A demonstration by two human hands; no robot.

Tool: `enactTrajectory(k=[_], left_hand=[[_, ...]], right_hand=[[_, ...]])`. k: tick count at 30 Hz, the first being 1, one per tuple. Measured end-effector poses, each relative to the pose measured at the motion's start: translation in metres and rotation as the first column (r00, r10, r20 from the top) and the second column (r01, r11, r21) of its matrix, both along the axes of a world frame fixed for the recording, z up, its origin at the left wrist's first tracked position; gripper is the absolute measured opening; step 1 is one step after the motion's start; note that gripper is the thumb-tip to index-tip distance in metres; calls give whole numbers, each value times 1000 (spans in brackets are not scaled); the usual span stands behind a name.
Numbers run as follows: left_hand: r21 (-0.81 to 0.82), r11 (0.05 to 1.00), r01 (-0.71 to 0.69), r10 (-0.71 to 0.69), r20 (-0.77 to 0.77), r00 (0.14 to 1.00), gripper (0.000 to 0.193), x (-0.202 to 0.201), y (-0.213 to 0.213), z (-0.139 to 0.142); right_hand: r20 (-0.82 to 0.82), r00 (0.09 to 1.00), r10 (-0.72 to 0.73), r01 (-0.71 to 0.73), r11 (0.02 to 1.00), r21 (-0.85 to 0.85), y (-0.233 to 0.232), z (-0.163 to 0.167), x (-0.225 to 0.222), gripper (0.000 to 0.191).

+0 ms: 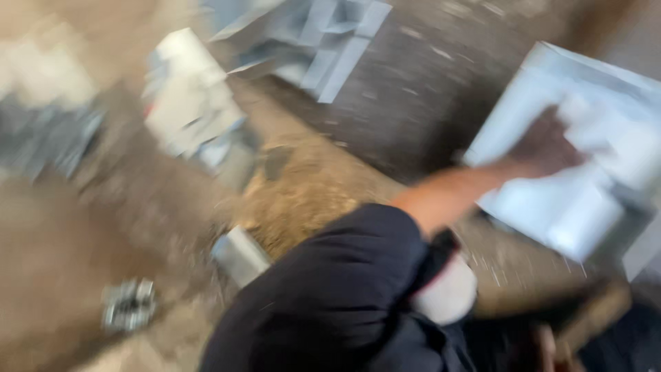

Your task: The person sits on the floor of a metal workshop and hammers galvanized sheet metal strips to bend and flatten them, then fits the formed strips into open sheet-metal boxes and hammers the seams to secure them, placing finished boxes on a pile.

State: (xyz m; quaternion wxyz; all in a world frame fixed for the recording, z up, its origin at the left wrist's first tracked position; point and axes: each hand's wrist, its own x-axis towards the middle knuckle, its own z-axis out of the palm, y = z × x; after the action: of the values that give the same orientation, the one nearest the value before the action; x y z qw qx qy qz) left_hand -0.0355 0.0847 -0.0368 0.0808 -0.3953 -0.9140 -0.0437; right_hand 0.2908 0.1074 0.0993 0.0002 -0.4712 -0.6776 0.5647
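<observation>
Heavy motion blur across the whole head view, soft even daylight, no hard shadows, pale sheet (585,172) washed bright (edges smeared), nothing in sharp focus

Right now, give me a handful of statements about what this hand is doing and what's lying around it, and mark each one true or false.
1. A hand reaches out onto a large pale sheet-like piece. True.
2. The reaching arm wears a dark sleeve pushed up, leaving the forearm bare. True.
3. The pale piece lies at the left edge of the view. False: it lies at the right.
4. The ground is clean green carpet. False: it is brown and dirt-like, strewn with pale scraps.
5. A heap of pale grey strips lies at the top centre. True.
</observation>
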Motion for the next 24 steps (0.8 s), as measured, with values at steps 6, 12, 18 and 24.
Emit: enactTrajectory(k=[6, 12, 18, 24], left_hand=[[235, 971, 39, -94, 224, 970, 38, 12, 32, -42], [293, 954, 67, -112, 138, 984, 30, 23, 32, -27], [323, 943, 74, -126, 143, 982, 26, 23, 29, -36], [377, 923, 74, -124, 108, 986, 26, 20, 26, -36]], right_hand=[[2, 999, -53, 53, 990, -131, 60, -29, -17, 51], [-75, 987, -140, 107, 934, -340, 82, -36, -56, 48], [-31, 993, -113, 93, 921, -378, 84, -53, -62, 51], [-38, 998, -48, 34, 947, -320, 83, -51, -63, 51]])
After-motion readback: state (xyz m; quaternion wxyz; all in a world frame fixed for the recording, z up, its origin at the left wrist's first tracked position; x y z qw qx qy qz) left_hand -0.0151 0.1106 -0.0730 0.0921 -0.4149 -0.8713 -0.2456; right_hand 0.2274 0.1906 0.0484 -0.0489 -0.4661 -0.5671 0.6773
